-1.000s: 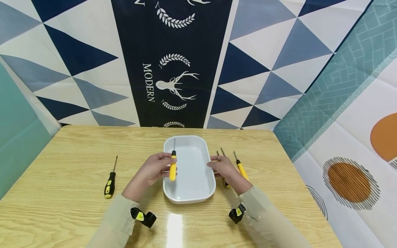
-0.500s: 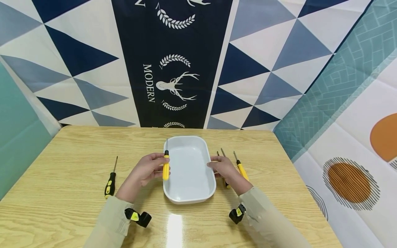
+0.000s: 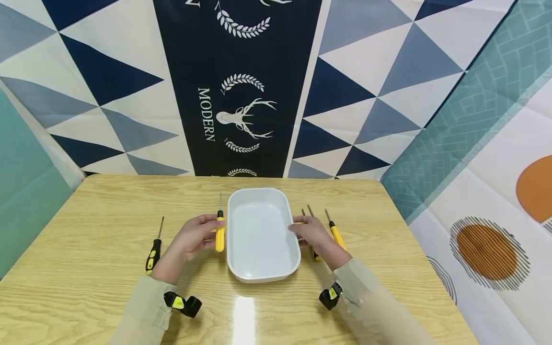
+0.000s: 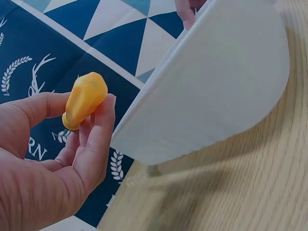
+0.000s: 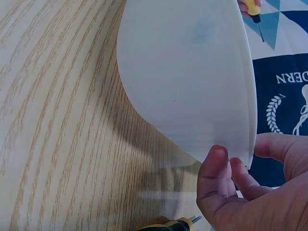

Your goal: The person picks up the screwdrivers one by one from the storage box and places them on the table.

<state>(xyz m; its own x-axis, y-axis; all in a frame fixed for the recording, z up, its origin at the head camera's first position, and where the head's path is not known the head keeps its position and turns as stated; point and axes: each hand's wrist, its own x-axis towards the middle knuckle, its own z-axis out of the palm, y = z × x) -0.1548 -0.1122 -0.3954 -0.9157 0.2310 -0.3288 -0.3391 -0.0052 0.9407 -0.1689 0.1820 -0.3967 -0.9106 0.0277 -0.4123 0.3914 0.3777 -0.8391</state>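
My left hand (image 3: 194, 235) pinches a screwdriver with a yellow handle (image 3: 220, 235) between thumb and fingers, its thin shaft pointing away from me. It stands just left of the white plastic tray (image 3: 263, 239). In the left wrist view the handle's butt end (image 4: 89, 96) faces the camera, beside the tray's outer wall (image 4: 216, 86). My right hand (image 3: 311, 233) grips the tray's right rim, thumb on the rim and fingers under it. The right wrist view shows those fingers (image 5: 215, 173) against the tray's outer side.
A black and yellow screwdriver (image 3: 153, 254) lies on the wooden table (image 3: 99, 225) at the left. Beside my right hand are a yellow-handled screwdriver (image 3: 336, 235) and darker ones (image 3: 316, 257), partly hidden by that hand. A patterned cloth wall (image 3: 241, 120) rises behind the table.
My left hand has moved left with the yellow screwdriver, from over the tray's left side to outside its left rim. The right hand and the tray have stayed put.
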